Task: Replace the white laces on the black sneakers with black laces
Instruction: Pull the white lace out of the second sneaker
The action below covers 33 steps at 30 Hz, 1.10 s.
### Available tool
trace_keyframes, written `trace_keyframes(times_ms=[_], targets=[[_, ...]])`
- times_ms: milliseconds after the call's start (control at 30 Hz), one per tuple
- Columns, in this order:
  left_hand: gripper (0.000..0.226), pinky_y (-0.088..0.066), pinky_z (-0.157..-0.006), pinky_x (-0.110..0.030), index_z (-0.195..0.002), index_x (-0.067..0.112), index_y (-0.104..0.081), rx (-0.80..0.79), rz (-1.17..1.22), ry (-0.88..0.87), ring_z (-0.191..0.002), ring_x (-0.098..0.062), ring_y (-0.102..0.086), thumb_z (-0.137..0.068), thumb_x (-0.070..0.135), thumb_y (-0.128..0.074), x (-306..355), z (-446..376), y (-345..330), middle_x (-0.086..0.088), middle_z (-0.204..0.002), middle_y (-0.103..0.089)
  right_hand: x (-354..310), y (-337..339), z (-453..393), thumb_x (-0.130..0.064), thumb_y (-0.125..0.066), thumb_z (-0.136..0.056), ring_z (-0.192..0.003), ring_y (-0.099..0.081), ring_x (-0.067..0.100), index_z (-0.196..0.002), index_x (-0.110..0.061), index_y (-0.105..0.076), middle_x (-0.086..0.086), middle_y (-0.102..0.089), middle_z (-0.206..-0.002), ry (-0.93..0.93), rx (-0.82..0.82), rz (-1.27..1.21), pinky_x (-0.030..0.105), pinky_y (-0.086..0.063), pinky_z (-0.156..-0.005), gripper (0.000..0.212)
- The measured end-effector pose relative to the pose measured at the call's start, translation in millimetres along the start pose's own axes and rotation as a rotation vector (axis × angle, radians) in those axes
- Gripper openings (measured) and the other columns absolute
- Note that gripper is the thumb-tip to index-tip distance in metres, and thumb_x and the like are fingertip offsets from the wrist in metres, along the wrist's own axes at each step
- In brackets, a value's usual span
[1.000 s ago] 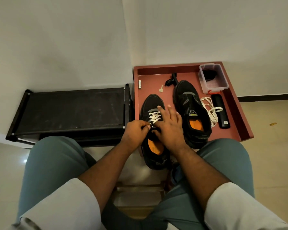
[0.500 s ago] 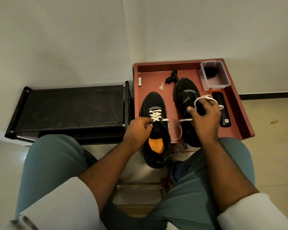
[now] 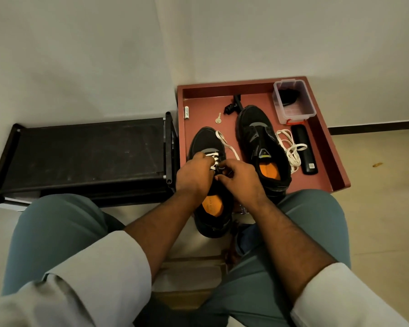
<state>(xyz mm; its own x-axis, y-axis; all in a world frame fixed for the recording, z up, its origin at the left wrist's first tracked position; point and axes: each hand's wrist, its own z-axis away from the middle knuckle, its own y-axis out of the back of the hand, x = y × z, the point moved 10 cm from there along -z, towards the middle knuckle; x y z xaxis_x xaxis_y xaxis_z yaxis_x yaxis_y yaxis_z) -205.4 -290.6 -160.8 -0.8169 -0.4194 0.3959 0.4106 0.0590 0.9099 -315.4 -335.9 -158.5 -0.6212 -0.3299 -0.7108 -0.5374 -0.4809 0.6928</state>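
Two black sneakers with orange insoles stand on a red tray point(image 3: 321, 147). The left sneaker point(image 3: 204, 142) still carries a white lace point(image 3: 214, 159) across its lower eyelets, and a loose end of it trails over the toe. My left hand point(image 3: 193, 175) grips the sneaker's left side at the eyelets. My right hand point(image 3: 240, 178) pinches the lace at the tongue. The right sneaker point(image 3: 260, 142) has no lace. A removed white lace point(image 3: 291, 149) lies bunched beside it.
A clear plastic box point(image 3: 293, 102) with a dark bundle inside stands at the tray's back right. A black remote-like case point(image 3: 305, 149), a key point(image 3: 218, 119), a small white tube point(image 3: 186, 112) and a black clip point(image 3: 232, 106) lie on the tray. A black shoe rack point(image 3: 85, 152) stands left.
My right hand came back from over the right sneaker, where it pulled a length of lace out, to the left sneaker's eyelets. A loose lace end now trails over the toe.
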Motion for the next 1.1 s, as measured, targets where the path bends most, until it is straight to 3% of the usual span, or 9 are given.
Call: trace_keyframes(times_ms=[200,400,500,567,667,867,967,1033,1100], targets=[[0.019,-0.054,-0.071,-0.043,-0.097,0.011,-0.063,0.057,0.006,-0.052,-0.082,-0.026,-0.062,-0.098,0.019,-0.047,2,-3,3,-0.006,-0.103,-0.060,12,-2,-1,-0.017,-0.071,-0.086,-0.093,-0.064,0.013,-0.118,-0.016,-0.070,-0.001,-0.071,-0.101,-0.080,-0.032,-0.039,0.036,-0.054,-0.089,0.032],[0.010,-0.058,-0.080,-0.042,-0.081,0.019,-0.065,0.345,0.811,0.503,-0.085,-0.025,-0.067,-0.083,0.009,-0.064,-82,12,-3,-0.004,-0.088,-0.068,15,1,-2,-0.016,-0.074,-0.084,-0.091,-0.064,0.012,-0.125,-0.017,-0.066,0.000,-0.071,-0.095,-0.140,-0.031,-0.136,0.025,-0.051,-0.089,0.042],[0.036,-0.052,-0.082,-0.027,-0.117,0.016,-0.059,0.203,0.636,0.165,-0.098,-0.017,-0.062,-0.083,0.004,-0.061,-39,5,7,-0.002,-0.117,-0.058,15,-1,-3,-0.016,-0.074,-0.084,-0.092,-0.064,0.013,-0.123,-0.016,-0.067,0.001,-0.071,-0.098,-0.156,-0.059,-0.149,0.026,-0.051,-0.090,0.040],[0.047,-0.050,-0.086,-0.028,-0.128,0.019,-0.055,0.100,0.433,-0.003,-0.109,-0.015,-0.056,-0.083,0.010,-0.062,-11,3,7,0.000,-0.131,-0.049,17,-2,-3,-0.015,-0.073,-0.085,-0.091,-0.064,0.010,-0.123,-0.015,-0.067,-0.002,-0.070,-0.097,-0.168,-0.072,-0.169,0.020,-0.051,-0.085,0.038],[0.029,-0.053,-0.086,-0.039,-0.119,0.015,-0.064,-0.001,0.150,-0.015,-0.109,-0.020,-0.057,-0.090,0.019,-0.061,-5,-1,-3,0.001,-0.133,-0.047,17,-3,-2,-0.014,-0.072,-0.086,-0.090,-0.063,0.009,-0.123,-0.014,-0.067,-0.005,-0.067,-0.095,-0.174,-0.088,-0.182,0.009,-0.044,-0.076,0.037],[0.022,-0.054,-0.077,-0.037,-0.110,0.009,-0.064,0.088,0.117,-0.065,-0.093,-0.019,-0.061,-0.100,0.020,-0.047,0,2,7,-0.002,-0.121,-0.055,18,-3,0,-0.014,-0.071,-0.087,-0.094,-0.064,0.011,-0.124,-0.014,-0.066,0.001,-0.070,-0.101,-0.197,-0.103,-0.220,0.022,-0.052,-0.086,0.037],[0.009,-0.044,-0.069,-0.027,-0.099,0.011,-0.059,0.323,0.326,0.133,-0.085,-0.013,-0.054,-0.097,0.015,-0.051,-40,12,29,-0.003,-0.110,-0.056,19,-1,-1,-0.014,-0.072,-0.086,-0.090,-0.064,0.012,-0.124,-0.013,-0.066,0.002,-0.071,-0.097,-0.187,-0.090,-0.213,0.024,-0.052,-0.087,0.038],[0.009,-0.052,-0.070,-0.036,-0.089,0.016,-0.057,0.415,0.514,0.443,-0.085,-0.019,-0.057,-0.096,0.015,-0.052,-95,19,23,-0.008,-0.106,-0.057,17,0,-1,-0.015,-0.072,-0.086,-0.089,-0.062,0.010,-0.126,-0.012,-0.065,0.003,-0.071,-0.097,-0.175,-0.087,-0.196,0.015,-0.048,-0.082,0.040],[0.014,-0.060,-0.066,-0.047,-0.081,0.024,-0.054,0.361,0.705,0.705,-0.087,-0.028,-0.063,-0.094,0.019,-0.055,-130,28,4,-0.011,-0.111,-0.057,15,-1,-1,-0.015,-0.071,-0.087,-0.088,-0.060,0.008,-0.127,-0.012,-0.064,0.001,-0.070,-0.095,-0.166,-0.096,-0.181,0.009,-0.041,-0.077,0.042]])
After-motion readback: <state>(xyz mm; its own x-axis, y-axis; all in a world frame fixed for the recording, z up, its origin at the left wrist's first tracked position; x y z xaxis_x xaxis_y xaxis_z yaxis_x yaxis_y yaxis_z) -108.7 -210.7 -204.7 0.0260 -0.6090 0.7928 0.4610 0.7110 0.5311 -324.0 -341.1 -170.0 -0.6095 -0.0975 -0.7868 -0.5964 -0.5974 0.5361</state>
